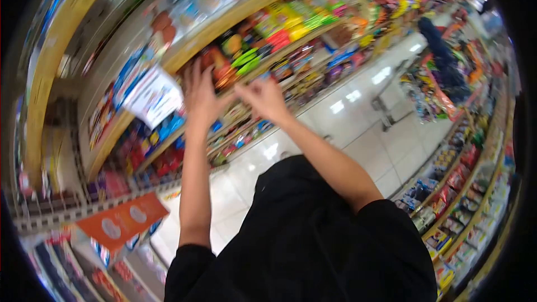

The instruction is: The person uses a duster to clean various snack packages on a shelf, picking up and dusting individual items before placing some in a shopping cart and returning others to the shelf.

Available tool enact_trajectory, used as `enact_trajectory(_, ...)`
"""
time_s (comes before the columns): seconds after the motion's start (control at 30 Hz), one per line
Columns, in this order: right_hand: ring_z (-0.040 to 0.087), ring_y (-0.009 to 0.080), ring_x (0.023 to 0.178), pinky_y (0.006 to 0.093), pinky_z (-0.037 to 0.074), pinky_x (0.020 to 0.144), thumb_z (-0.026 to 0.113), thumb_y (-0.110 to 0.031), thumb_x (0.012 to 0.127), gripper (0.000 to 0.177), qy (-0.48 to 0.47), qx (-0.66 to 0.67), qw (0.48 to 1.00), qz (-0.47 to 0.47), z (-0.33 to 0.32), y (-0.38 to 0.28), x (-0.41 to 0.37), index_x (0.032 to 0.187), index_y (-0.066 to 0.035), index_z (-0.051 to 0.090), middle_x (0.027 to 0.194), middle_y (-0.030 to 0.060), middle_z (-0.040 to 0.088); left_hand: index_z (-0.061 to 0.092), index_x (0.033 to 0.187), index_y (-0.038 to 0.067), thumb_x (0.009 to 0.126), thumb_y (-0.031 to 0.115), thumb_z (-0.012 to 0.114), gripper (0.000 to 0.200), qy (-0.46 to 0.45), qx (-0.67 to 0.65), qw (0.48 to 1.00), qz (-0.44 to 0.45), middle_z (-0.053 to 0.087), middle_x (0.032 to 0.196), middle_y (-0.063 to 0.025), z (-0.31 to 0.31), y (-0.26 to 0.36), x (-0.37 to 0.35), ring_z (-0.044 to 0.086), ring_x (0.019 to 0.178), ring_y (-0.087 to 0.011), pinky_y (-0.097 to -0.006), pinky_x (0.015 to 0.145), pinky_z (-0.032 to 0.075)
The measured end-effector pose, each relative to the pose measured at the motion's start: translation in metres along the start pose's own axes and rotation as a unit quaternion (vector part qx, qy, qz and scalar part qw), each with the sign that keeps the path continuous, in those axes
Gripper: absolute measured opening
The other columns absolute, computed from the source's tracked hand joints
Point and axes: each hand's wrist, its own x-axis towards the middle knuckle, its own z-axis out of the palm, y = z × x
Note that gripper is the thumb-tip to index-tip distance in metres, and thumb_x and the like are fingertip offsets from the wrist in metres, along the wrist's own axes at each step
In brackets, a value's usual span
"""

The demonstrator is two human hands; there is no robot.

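Head view: left hand (200, 98) spread wide, right hand's (269, 99) fingers too blurred to tell; both near packs (246, 60), upper centre. Careless brush could tip packs off shelf (313, 37).

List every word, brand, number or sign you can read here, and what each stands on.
No text can be read.
White sign by the shelf: printed, too blurred.
Orange sign, lower left: two pale round marks, no legible letters.
Packets on the shelves: too small and blurred.
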Motion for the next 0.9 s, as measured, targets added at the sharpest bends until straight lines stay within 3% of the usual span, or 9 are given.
enact_trajectory(0.03, 0.057, 0.0092, 0.045, 0.0243, 0.042, 0.039, 0.063, -0.042, 0.083, 0.042, 0.03, -0.107, 0.99, -0.082, -0.019, 0.035, -0.006, 0.068, -0.003, 0.059, 0.053, 0.0039, 0.058, 0.044, 0.129, 0.007, 0.066, 0.047, 0.071, 0.08, 0.005, -0.039, 0.999, 0.009, 0.034, 0.139, -0.0176, -0.005, 0.011, 0.005, 0.029, 0.128, -0.0395, -0.0495, 0.105, 0.025)
enact_trajectory(0.17, 0.057, 0.0136, 0.047, 0.0257, 0.045, 0.041, 0.056, -0.049, 0.085, 0.053, 0.037, -0.051, 0.973, 0.223, -0.146, 0.114, -0.085, 0.081, 0.004, 0.06, 0.068, 0.01, 0.063, 0.038, 0.133, 0.007, 0.074, 0.05, 0.064, 0.079, -0.058, 0.024, 0.998, 0.012, 0.036, 0.138, -0.0162, 0.007, 0.018, 0.006, 0.027, 0.131, -0.0364, -0.0532, 0.105, 0.021)
enact_trajectory(0.3, 0.064, 0.0182, 0.052, 0.0289, 0.05, 0.05, 0.057, -0.043, 0.084, 0.049, 0.172, -0.277, 0.894, 0.306, -0.265, 0.217, -0.2, 0.09, 0.005, 0.061, 0.066, 0.0132, 0.065, 0.037, 0.134, 0.005, 0.084, 0.045, 0.055, 0.067, -0.058, 0.041, 0.997, -0.027, 0.034, 0.14, -0.015, 0.011, 0.024, 0.012, 0.024, 0.133, -0.0339, -0.0574, 0.105, 0.014)
enact_trajectory(0.4, 0.063, 0.0185, 0.052, 0.03, 0.05, 0.047, 0.058, -0.039, 0.084, 0.045, 0.247, -0.124, 0.857, 0.434, -0.315, 0.214, -0.271, 0.096, 0.004, 0.059, 0.071, 0.0134, 0.065, 0.031, 0.138, 0.005, 0.086, 0.041, 0.054, 0.067, -0.017, 0.085, 0.996, -0.028, 0.024, 0.146, -0.0139, 0.007, 0.04, 0.013, 0.019, 0.135, -0.0352, -0.0596, 0.105, 0.011)
enact_trajectory(0.53, 0.06, 0.0162, 0.049, 0.0284, 0.048, 0.042, 0.062, -0.029, 0.082, 0.034, 0.382, -0.053, 0.838, 0.386, -0.401, 0.215, -0.3, 0.091, 0.004, 0.06, 0.07, 0.0112, 0.065, 0.032, 0.138, 0.005, 0.083, 0.033, 0.059, 0.067, 0.021, 0.092, 0.991, -0.1, 0.023, 0.145, -0.0199, -0.009, 0.107, -0.014, 0.02, 0.134, -0.0374, -0.0575, 0.105, 0.015)
enact_trajectory(0.6, 0.062, 0.0227, 0.057, 0.0346, 0.05, 0.053, 0.063, -0.026, 0.08, 0.028, 0.447, -0.242, 0.813, 0.283, -0.47, 0.221, -0.296, 0.086, 0.002, 0.061, 0.07, 0.0137, 0.064, 0.036, 0.135, 0.004, 0.082, 0.029, 0.061, 0.064, -0.017, 0.028, 0.995, -0.089, 0.021, 0.144, -0.025, 0.0, 0.156, -0.042, 0.022, 0.132, -0.0407, -0.053, 0.106, 0.018)
enact_trajectory(0.7, 0.06, 0.0328, 0.068, 0.0413, 0.048, 0.065, 0.061, -0.023, 0.079, 0.022, 0.52, -0.385, 0.747, 0.151, -0.585, 0.175, -0.265, 0.083, -0.001, 0.06, 0.072, 0.016, 0.061, 0.042, 0.13, 0.001, 0.08, 0.029, 0.064, 0.061, -0.224, -0.159, 0.96, -0.063, 0.03, 0.139, -0.0274, 0.055, 0.237, -0.071, 0.027, 0.13, -0.0419, -0.0424, 0.107, 0.022)
enact_trajectory(0.77, 0.057, 0.0344, 0.082, 0.0393, 0.046, 0.072, 0.06, -0.02, 0.08, 0.025, 0.541, -0.486, 0.678, 0.104, -0.663, 0.164, -0.247, 0.097, -0.002, 0.056, 0.089, 0.0198, 0.059, 0.045, 0.129, 0.001, 0.08, 0.031, 0.064, 0.061, -0.466, -0.221, 0.854, -0.07, 0.045, 0.129, -0.0263, 0.091, 0.288, -0.071, 0.039, 0.124, -0.0387, -0.0403, 0.104, 0.03)
enact_trajectory(0.9, 0.049, 0.0347, 0.1, 0.0478, 0.039, 0.083, 0.057, -0.015, 0.078, 0.028, 0.514, -0.597, 0.593, 0.166, -0.771, 0.136, -0.221, 0.103, -0.003, 0.055, 0.107, 0.0204, 0.049, 0.047, 0.126, 0.0, 0.081, 0.035, 0.063, 0.059, -0.496, -0.239, 0.832, -0.062, 0.056, 0.116, -0.0249, 0.132, 0.349, -0.041, 0.052, 0.111, -0.0366, -0.0392, 0.095, 0.04)
